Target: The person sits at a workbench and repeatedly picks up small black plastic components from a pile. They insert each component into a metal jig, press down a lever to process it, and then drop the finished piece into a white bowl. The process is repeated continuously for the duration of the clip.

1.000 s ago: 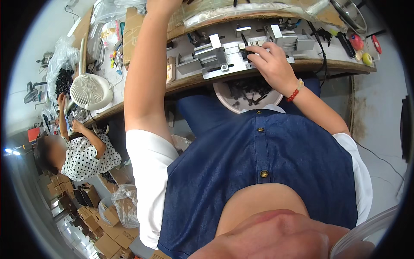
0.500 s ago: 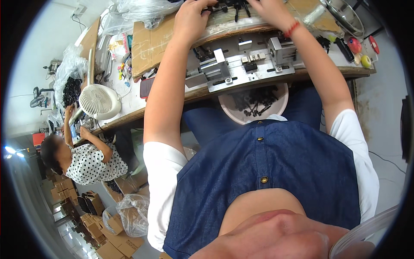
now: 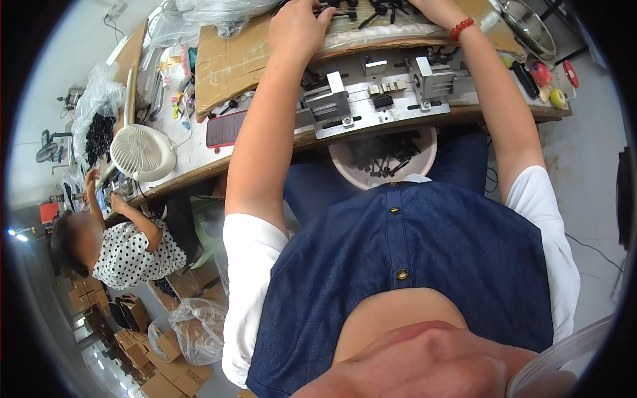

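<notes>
At the top edge, my left hand [image 3: 300, 30] reaches over the workbench with its thumb and fingers closed about a black rod-shaped part [image 3: 324, 10]. My right hand [image 3: 443, 9] is at the same edge, a red bead bracelet at its wrist; its fingers are cut off by the picture's rim. Between the hands lie several more black rod-shaped parts [image 3: 380, 10] on a plastic-wrapped surface. Closer to me, between my forearms, sits a metal jig [image 3: 358, 106] with upright blocks and a small black piece at its middle.
A pink basin [image 3: 340, 162] of black parts rests at my lap below the bench edge. Left of my arm lie a phone [image 3: 225, 129], cardboard [image 3: 229, 66] and a white fan [image 3: 142, 154]. A metal bowl [image 3: 531, 30] stands far right. Another person [image 3: 136, 249] works at the left.
My right hand has shifted right and further out of the picture. My left hand stays among the black parts, its thumb slightly moved. The whole view has shifted a little, showing more of the phone.
</notes>
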`<state>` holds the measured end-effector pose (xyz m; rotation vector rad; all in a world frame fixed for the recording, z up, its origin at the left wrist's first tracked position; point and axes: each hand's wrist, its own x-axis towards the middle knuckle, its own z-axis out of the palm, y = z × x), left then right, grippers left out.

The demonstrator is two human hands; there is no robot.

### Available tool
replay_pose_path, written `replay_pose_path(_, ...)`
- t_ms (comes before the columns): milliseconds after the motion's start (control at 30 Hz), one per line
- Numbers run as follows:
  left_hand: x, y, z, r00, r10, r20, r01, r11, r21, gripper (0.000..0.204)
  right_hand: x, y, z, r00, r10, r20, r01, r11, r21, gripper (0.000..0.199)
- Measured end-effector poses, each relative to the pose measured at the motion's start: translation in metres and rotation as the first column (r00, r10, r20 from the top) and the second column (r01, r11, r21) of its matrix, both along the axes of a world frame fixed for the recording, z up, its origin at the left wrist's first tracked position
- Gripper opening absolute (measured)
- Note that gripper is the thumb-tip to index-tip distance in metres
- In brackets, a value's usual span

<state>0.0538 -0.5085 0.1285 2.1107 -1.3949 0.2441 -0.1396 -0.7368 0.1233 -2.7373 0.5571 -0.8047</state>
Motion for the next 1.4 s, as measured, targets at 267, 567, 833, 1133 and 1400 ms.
replay_pose_path(267,0.008,0.003,0.000,1.000,0.018,0.010,-0.019,1.000,0.017,0.030,0.030,0.020,0.014,0.986,0.073,0.148,-0.088,0.991,0.100,0.024)
replay_pose_path(567,-0.045,0.059,-0.011,0.873,-0.366,-0.323,0.207,0.877,-0.435,0.024,0.042,0.036,0.020,0.984,-0.006,0.176,-0.045,0.959,0.279,0.027)
replay_pose_path(833,-0.141,0.107,-0.089,0.905,-0.328,-0.271,0.255,0.928,-0.271,0.023,-0.008,0.083,0.024,0.864,0.053,0.500,-0.339,0.797,0.501,0.020)
replay_pose_path(1133,-0.145,0.098,-0.101,0.949,-0.256,-0.183,0.212,0.950,-0.230,0.027,-0.064,0.141,0.018,0.824,-0.021,0.566,-0.341,0.780,0.524,0.018)
replay_pose_path(1400,-0.124,0.085,-0.062,0.947,-0.268,-0.175,0.202,0.924,-0.325,0.032,-0.109,0.184,-0.030,0.954,0.187,0.232,-0.213,0.973,0.093,0.020)
